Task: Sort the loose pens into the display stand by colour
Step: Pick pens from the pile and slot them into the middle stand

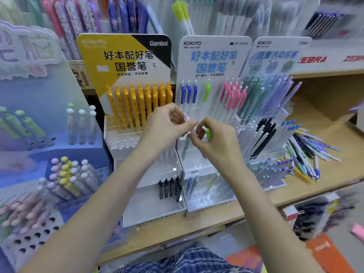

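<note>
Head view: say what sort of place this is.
Most likely a stationery shop: branded Kokuyo display stands full of pens, a Zebra shelf label, and loose pens piled on the wooden shelf.

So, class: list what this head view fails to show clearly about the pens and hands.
- Pink pen: mostly hidden by left hand.
- Green pen: barrel hidden by right hand.
- Loose pens: small, overlapping, uncountable.
- Top shelf pens: blurred.
</note>
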The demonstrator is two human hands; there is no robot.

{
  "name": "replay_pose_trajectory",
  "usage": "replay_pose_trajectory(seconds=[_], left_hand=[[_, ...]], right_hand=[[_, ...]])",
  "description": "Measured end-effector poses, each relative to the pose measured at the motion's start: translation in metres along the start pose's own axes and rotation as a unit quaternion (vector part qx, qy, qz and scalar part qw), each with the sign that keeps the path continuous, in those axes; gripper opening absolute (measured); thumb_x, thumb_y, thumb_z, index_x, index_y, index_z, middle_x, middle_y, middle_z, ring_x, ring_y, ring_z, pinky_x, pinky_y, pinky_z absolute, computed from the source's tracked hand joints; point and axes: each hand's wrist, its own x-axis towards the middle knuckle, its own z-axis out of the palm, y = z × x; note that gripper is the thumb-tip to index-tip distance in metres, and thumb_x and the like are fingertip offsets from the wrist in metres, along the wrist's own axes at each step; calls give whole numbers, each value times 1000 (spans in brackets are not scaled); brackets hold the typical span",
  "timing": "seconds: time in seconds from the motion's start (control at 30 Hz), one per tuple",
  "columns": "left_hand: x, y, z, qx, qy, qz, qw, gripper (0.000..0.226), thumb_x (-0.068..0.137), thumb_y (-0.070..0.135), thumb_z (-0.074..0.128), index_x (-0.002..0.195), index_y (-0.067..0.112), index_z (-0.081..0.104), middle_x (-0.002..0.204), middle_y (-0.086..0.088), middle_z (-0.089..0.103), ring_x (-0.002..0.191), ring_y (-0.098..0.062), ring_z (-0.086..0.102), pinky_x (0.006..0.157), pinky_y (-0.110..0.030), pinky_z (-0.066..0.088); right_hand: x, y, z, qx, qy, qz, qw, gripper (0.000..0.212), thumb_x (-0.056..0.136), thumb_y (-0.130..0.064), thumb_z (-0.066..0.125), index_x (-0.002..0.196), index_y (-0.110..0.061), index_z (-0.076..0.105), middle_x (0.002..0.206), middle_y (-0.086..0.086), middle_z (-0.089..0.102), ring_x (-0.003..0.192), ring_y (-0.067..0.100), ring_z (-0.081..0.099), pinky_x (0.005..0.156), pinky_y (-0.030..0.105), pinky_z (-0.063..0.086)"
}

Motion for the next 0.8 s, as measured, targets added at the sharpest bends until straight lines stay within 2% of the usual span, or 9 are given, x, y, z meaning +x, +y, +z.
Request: replay_pose_trajectory(seconds=[0.07, 0.13, 0.27, 0.37, 0.47, 0.5, 0.6, 0.7, 0.8], left_hand=[[3, 2, 10, 51, -41, 26, 998, 26, 77, 36, 72, 91, 17, 61, 92, 2, 68, 85, -11, 65, 79, -31, 55], [9, -1, 19, 177, -69, 63, 980, 36, 81, 39, 66, 111, 20, 58, 116, 4, 60, 106, -10, 56, 90, -24, 45], [17, -27, 30, 348, -99, 90, 928, 47, 91, 31, 54, 136, 19, 43, 145, -1, 38, 134, -18, 32, 111, -34, 25], [15, -43, 35, 361, -84, 104, 923, 45, 92, 20, 52, 136, 18, 44, 146, -2, 38, 134, -20, 32, 112, -34, 22], [15, -47, 36, 352, -65, 106, 928, 44, 91, 17, 52, 134, 18, 47, 144, 0, 41, 133, -19, 33, 111, -31, 21], [16, -47, 36, 350, -62, 105, 929, 43, 91, 18, 52, 134, 18, 48, 144, 0, 42, 132, -19, 33, 111, -31, 21], [15, -48, 39, 350, -55, 104, 929, 43, 90, 18, 53, 133, 18, 49, 143, 1, 43, 131, -19, 34, 110, -31, 22], [14, -48, 40, 353, -45, 103, 929, 42, 90, 18, 54, 132, 17, 50, 142, 0, 44, 131, -19, 35, 110, -31, 23], [14, -48, 41, 353, -42, 102, 929, 43, 90, 18, 53, 133, 18, 49, 143, 1, 43, 132, -19, 34, 111, -32, 22]], right_hand=[[-2, 16, -10, -22, 7, 16, 1000, 19, 85, -26, 67, 78, -8, 61, 63, -2, 62, 60, 17, 57, 61, 35, 48], [-3, 39, -25, -24, 41, 57, 997, 17, 83, -23, 70, 79, -6, 64, 68, 5, 66, 63, 19, 58, 63, 29, 44], [-4, 87, -50, 2, 100, 166, 981, 14, 79, -18, 73, 77, -5, 67, 74, 11, 68, 69, 24, 61, 66, 36, 48], [-5, 108, -49, -3, 107, 187, 977, 12, 82, -18, 69, 75, -12, 61, 74, 8, 70, 70, 24, 63, 66, 38, 51], [-7, 116, -45, -20, 100, 181, 978, 13, 86, -17, 65, 76, -13, 57, 74, 5, 69, 68, 18, 60, 58, 11, 41], [-7, 117, -44, -27, 102, 178, 978, 13, 87, -16, 64, 77, -13, 57, 74, 6, 69, 67, 17, 57, 55, 11, 38], [-5, 122, -41, -41, 109, 165, 979, 11, 88, -16, 63, 80, -9, 60, 75, 7, 69, 67, 18, 56, 55, 19, 34], [0, 123, -35, -79, 91, 134, 984, 14, 90, -18, 61, 85, -5, 61, 75, 10, 69, 67, 24, 58, 61, 32, 41], [2, 125, -34, -110, 94, 121, 982, 14, 91, -17, 58, 87, -4, 60, 73, 15, 67, 62, 28, 56, 57, 37, 43]])
